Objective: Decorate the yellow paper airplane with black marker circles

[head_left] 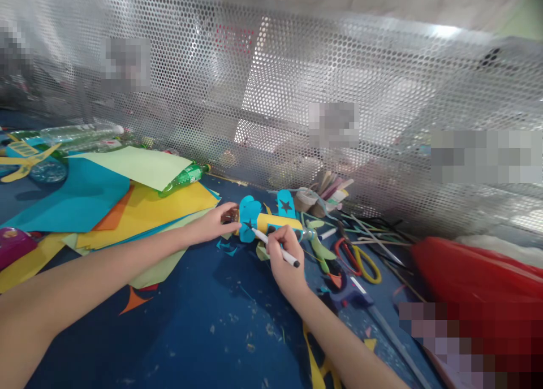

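A toy plane (271, 221), made from a bottle wrapped in yellow paper, lies on its side with blue paper wings and tail pieces. Black stars mark two of the blue pieces, and a green propeller (321, 247) sits at its right end. Fingers of my left hand (216, 222) are closed around the plane's left end. Pinched in my right hand (288, 259) is a white marker (278, 247) with a black end. Its tip touches or nearly touches the star (249, 225) on the left blue piece.
Coloured paper sheets (161, 214) and a green bottle (189, 177) lie left. Scissors (367, 263), a glue gun (352, 293) and a red bag (470, 276) are right. Cups with sticks (318, 199) stand by the perforated metal screen (190, 83). Paper scraps litter the blue table (203, 332).
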Demonstrator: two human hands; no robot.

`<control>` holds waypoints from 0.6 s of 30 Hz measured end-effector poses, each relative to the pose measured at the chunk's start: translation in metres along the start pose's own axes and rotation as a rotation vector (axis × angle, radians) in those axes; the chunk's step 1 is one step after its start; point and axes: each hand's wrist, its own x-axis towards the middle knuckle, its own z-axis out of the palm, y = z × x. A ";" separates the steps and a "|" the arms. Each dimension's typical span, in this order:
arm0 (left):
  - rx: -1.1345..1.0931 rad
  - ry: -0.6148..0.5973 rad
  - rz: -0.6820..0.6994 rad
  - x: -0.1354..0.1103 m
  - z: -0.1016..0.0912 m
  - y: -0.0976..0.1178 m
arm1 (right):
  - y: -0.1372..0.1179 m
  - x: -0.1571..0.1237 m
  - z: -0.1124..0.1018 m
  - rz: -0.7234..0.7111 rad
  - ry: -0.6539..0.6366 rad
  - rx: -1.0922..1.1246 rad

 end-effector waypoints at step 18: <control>-0.022 -0.007 -0.009 0.000 0.000 0.000 | 0.000 0.000 0.000 0.009 0.003 -0.007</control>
